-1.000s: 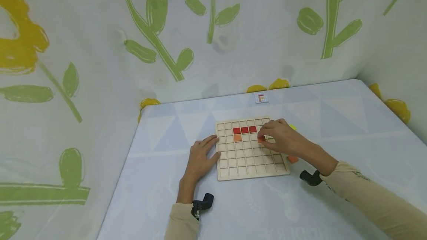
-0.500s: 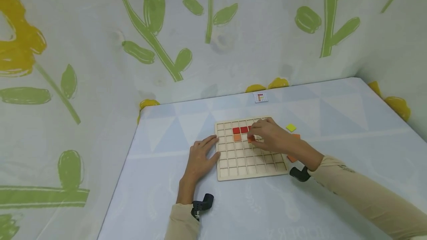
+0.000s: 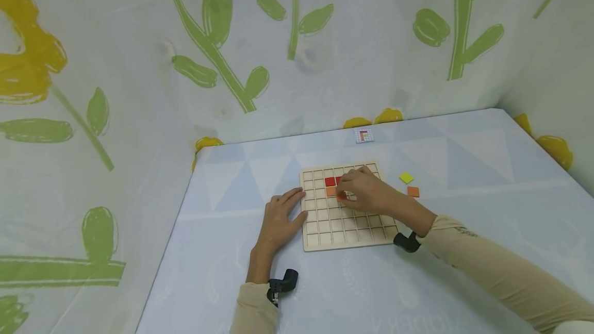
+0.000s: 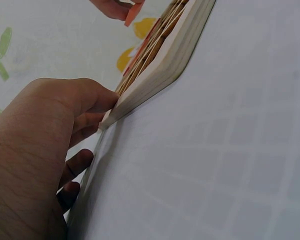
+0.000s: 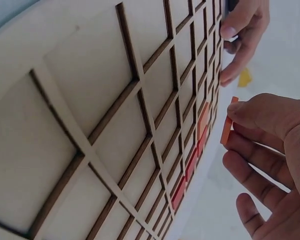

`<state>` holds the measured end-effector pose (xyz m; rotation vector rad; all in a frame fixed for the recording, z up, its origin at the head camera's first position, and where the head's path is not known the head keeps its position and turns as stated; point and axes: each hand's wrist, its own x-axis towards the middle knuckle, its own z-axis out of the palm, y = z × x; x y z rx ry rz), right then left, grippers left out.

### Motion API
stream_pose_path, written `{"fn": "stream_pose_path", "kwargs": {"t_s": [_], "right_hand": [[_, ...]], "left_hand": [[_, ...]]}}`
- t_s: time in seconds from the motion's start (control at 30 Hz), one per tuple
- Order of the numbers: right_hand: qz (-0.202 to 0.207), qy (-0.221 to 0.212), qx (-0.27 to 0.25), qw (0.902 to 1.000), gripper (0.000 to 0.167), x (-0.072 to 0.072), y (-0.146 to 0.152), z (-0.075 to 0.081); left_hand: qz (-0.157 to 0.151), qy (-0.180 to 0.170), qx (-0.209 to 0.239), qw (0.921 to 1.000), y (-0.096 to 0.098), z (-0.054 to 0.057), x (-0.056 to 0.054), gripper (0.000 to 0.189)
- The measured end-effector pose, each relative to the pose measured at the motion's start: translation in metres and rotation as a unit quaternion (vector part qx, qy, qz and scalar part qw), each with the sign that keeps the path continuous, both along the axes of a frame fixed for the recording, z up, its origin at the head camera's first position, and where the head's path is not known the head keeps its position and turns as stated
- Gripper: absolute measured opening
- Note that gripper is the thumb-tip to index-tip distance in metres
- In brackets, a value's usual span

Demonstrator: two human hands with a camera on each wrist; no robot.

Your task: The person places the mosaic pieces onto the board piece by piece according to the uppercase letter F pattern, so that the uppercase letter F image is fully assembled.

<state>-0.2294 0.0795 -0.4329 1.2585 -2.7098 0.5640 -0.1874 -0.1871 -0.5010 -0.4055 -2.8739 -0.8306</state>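
A square wooden grid board (image 3: 317, 224) lies on the table. In its upper left part sit red tiles (image 3: 329, 181), with an orange tile (image 3: 331, 191) just below the leftmost. Thumb and fingertips of my right hand (image 3: 364, 191) pinch a second orange tile (image 5: 229, 121), which the right wrist view shows raised off the board on its edge. That hand hides part of the red row in the head view; the right wrist view shows three red tiles (image 5: 191, 165). My left hand (image 3: 280, 220) rests at the board's left edge, thumb and fingertips touching the rim.
Right of the board lie a loose yellow tile (image 3: 406, 177) and an orange tile (image 3: 413, 191); my right forearm covers the area nearer me. A small pattern card (image 3: 364, 135) lies at the table's back edge, before a flower-printed cloth wall (image 3: 352, 66).
My right hand has moved left over the board with the orange tile, stopping beside the orange tile in the grid. The left hand has stayed at the board's edge.
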Motion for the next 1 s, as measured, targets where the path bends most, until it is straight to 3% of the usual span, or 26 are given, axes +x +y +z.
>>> {"fn": "stream_pose_path", "kwargs": {"t_s": [0.5, 1.0], "right_hand": [[0.016, 0.041, 0.042, 0.9982, 0.01, -0.001, -0.02, -0.009], [0.008, 0.041, 0.066, 0.997, 0.01, -0.004, -0.021, -0.014]], "left_hand": [[0.0, 0.002, 0.007, 1.0, -0.003, -0.004, 0.002, 0.051], [-0.005, 0.003, 0.005, 1.0, 0.001, 0.001, 0.0, 0.051]]}}
